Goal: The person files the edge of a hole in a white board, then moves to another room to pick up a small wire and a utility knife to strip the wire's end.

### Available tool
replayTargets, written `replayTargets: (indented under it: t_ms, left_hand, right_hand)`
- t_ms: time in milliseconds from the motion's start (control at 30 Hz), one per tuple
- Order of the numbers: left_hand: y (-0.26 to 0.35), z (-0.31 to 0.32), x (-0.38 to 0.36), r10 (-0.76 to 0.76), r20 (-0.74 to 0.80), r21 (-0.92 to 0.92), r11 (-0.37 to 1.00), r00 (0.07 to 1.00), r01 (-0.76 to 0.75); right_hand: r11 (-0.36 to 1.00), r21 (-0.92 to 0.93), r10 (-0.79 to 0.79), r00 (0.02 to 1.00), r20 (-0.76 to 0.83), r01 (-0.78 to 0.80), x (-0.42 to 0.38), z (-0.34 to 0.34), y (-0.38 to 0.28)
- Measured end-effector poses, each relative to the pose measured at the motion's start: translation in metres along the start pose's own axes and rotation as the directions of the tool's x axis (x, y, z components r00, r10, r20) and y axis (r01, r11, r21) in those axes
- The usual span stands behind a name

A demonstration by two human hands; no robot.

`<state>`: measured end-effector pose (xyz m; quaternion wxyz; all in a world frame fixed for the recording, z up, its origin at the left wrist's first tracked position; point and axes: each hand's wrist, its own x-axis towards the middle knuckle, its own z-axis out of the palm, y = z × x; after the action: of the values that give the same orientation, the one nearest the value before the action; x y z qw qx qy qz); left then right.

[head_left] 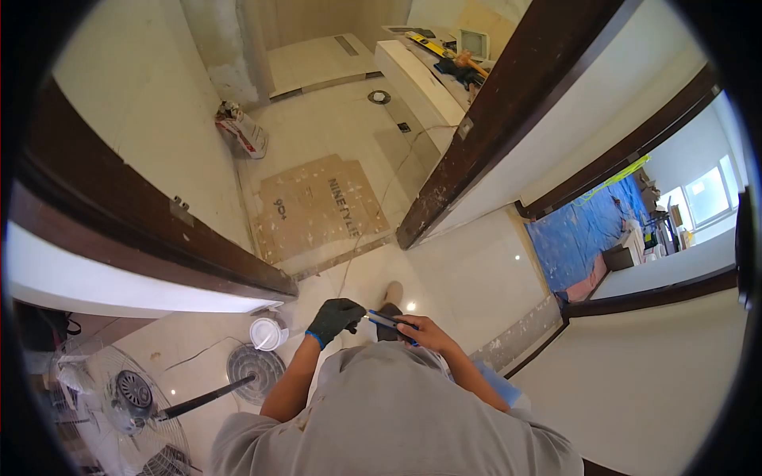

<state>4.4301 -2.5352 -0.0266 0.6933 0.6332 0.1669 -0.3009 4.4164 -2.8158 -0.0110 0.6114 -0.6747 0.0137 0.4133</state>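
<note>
My left hand (334,318) wears a black glove and is closed on the left end of a slim blue tool (389,320), perhaps a utility knife. My bare right hand (429,334) grips the tool's other end. Both hands are held close together in front of my chest, above my grey shirt (397,420). One of my feet (391,293) shows on the glossy tiled floor just beyond the hands.
A dark wooden door frame (468,135) opens onto a tiled room with a printed cardboard sheet (317,206) on its floor. A white cup (266,333), a round grille (255,369) and a floor fan (131,397) lie at the left. A blue tarp (583,234) is at the right.
</note>
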Motion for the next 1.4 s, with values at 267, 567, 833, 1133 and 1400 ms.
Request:
replayTargets:
  t_ms: [267,567,833,1133,1400]
  left_hand:
    - [0.039,-0.045,0.090,0.172,-0.028,0.378,0.914,0.985,-0.149]
    - [0.192,-0.083,0.168,0.166,-0.257,0.437,0.898,0.952,-0.039]
    - [0.263,-0.086,0.269,0.055,-0.059,0.089,0.995,0.997,-0.050]
    - [0.380,-0.117,0.410,0.073,0.312,0.500,0.835,0.947,-0.229]
    - [0.467,-0.205,0.515,-0.067,0.454,0.451,0.877,0.888,-0.164]
  right_hand:
    - [0.990,-0.109,0.107,0.971,0.215,-0.085,0.127,-0.060,-0.036]
    - [0.984,-0.164,-0.017,0.954,0.300,0.069,0.248,-0.123,-0.178]
    - [1.000,0.005,0.005,0.986,0.168,-0.006,0.282,-0.178,-0.222]
    - [0.879,0.465,-0.035,0.988,-0.152,0.103,0.356,-0.183,-0.231]
    - [0.912,0.366,-0.022,0.912,-0.410,0.187,0.448,-0.152,-0.341]
